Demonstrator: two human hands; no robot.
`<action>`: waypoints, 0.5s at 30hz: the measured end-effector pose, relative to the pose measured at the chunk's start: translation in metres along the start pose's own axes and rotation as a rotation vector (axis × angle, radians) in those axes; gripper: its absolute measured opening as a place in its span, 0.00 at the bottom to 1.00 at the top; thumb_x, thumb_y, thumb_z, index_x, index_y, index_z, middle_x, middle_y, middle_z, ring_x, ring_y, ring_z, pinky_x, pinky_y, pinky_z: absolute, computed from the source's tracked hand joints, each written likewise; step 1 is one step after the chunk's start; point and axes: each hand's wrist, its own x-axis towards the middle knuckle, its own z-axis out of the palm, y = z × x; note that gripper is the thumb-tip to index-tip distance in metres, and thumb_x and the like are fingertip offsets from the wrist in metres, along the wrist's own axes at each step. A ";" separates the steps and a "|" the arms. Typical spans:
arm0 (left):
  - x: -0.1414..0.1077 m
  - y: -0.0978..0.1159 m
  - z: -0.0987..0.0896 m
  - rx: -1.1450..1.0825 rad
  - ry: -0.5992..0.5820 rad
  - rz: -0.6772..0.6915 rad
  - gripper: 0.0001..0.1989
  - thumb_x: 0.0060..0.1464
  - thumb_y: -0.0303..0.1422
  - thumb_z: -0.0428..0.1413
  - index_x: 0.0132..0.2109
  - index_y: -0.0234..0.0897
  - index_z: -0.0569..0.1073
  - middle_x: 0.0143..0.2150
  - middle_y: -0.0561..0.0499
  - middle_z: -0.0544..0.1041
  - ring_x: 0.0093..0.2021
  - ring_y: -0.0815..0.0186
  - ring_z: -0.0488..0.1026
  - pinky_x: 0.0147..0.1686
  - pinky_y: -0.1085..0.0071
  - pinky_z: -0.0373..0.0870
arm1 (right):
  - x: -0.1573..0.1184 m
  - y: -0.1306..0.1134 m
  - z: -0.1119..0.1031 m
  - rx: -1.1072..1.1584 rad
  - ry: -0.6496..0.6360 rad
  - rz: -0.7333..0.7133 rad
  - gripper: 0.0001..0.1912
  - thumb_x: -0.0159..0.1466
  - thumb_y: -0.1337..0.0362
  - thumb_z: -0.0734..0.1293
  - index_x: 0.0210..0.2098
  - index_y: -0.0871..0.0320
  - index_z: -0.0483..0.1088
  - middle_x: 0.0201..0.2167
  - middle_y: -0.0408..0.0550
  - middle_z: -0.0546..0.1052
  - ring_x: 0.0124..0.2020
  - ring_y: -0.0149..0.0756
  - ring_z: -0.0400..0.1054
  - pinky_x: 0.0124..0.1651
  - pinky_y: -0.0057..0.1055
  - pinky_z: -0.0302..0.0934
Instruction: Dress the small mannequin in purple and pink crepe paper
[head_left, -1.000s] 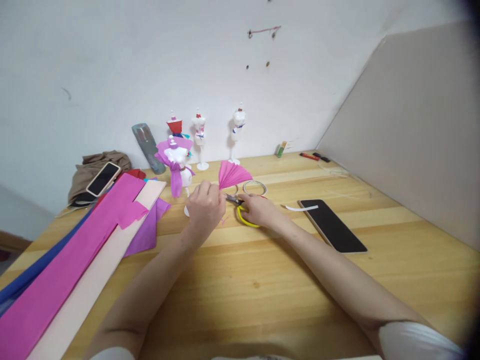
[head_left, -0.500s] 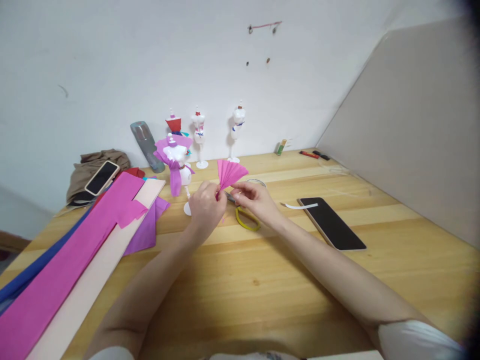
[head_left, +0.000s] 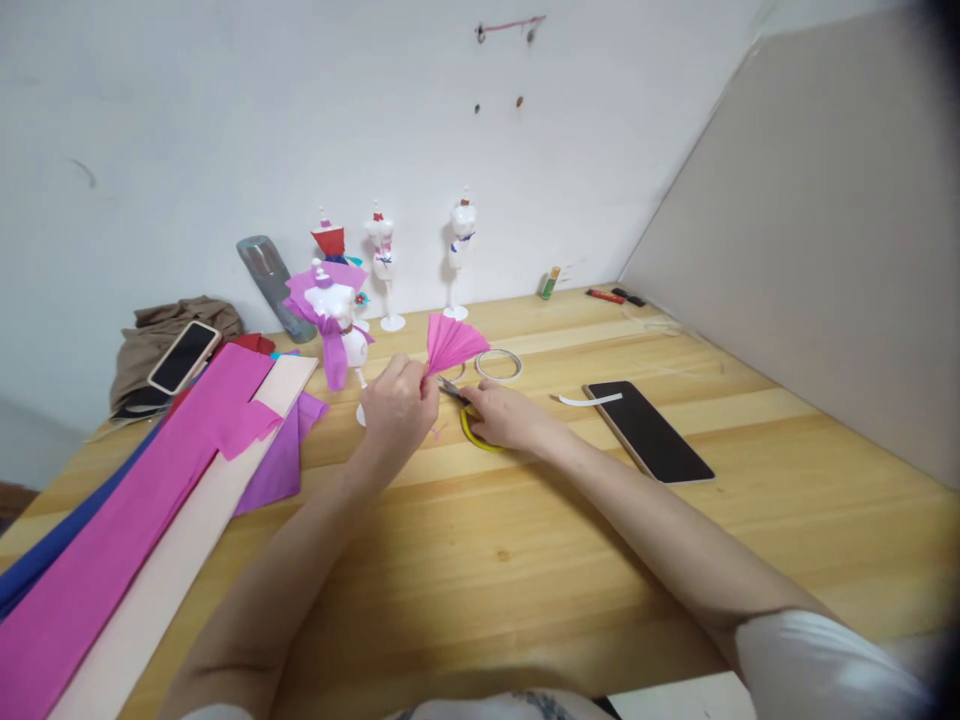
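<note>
My left hand [head_left: 405,400] is closed in a pinch around the gathered base of a pink crepe paper fan [head_left: 454,342], whose pleats spread upward. My right hand [head_left: 506,415] has its fingers closed over the yellow-handled scissors [head_left: 474,436] on the table, just right of my left hand. The scissors' dark blades point toward my left hand; part of the handles is hidden under my fingers. Behind my left hand stands a small white mannequin [head_left: 349,345] draped in purple paper, its stand partly covered by the hand.
Pink paper strips [head_left: 142,520] and a cream strip [head_left: 176,560] lie at left near a phone [head_left: 184,357]. Several mannequins, one [head_left: 463,240] among them, stand by the wall. A wire ring [head_left: 498,364] lies behind my right hand; a large dark phone [head_left: 651,435] lies right.
My right hand has left the pink fan and moved down onto the scissors. My left hand still holds the fan. The whole view has shifted slightly.
</note>
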 end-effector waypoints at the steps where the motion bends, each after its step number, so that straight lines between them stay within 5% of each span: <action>1: 0.000 0.000 0.000 -0.007 0.006 -0.005 0.10 0.58 0.27 0.52 0.28 0.38 0.72 0.28 0.48 0.73 0.32 0.64 0.70 0.29 0.68 0.55 | 0.000 0.000 0.002 -0.020 0.008 -0.003 0.25 0.63 0.69 0.63 0.60 0.61 0.70 0.50 0.63 0.76 0.48 0.48 0.74 0.48 0.36 0.63; 6: 0.000 0.000 0.001 -0.027 0.045 -0.013 0.11 0.58 0.28 0.52 0.27 0.38 0.72 0.27 0.49 0.73 0.31 0.63 0.69 0.30 0.67 0.55 | 0.002 0.002 0.006 -0.093 0.093 0.024 0.26 0.63 0.63 0.65 0.61 0.60 0.69 0.54 0.66 0.75 0.52 0.56 0.73 0.50 0.41 0.65; 10: 0.000 0.001 0.000 -0.035 0.060 -0.017 0.11 0.57 0.27 0.52 0.26 0.39 0.71 0.27 0.49 0.73 0.32 0.64 0.69 0.30 0.68 0.55 | 0.006 0.007 0.005 -0.036 0.059 -0.008 0.27 0.65 0.67 0.62 0.63 0.60 0.67 0.48 0.63 0.79 0.47 0.52 0.76 0.48 0.38 0.64; 15: 0.001 -0.002 0.001 -0.078 0.067 -0.041 0.10 0.55 0.26 0.53 0.26 0.38 0.70 0.27 0.50 0.72 0.32 0.64 0.68 0.31 0.68 0.56 | 0.013 0.020 -0.001 0.337 0.122 -0.030 0.23 0.64 0.68 0.62 0.59 0.60 0.69 0.37 0.52 0.81 0.36 0.41 0.74 0.39 0.33 0.62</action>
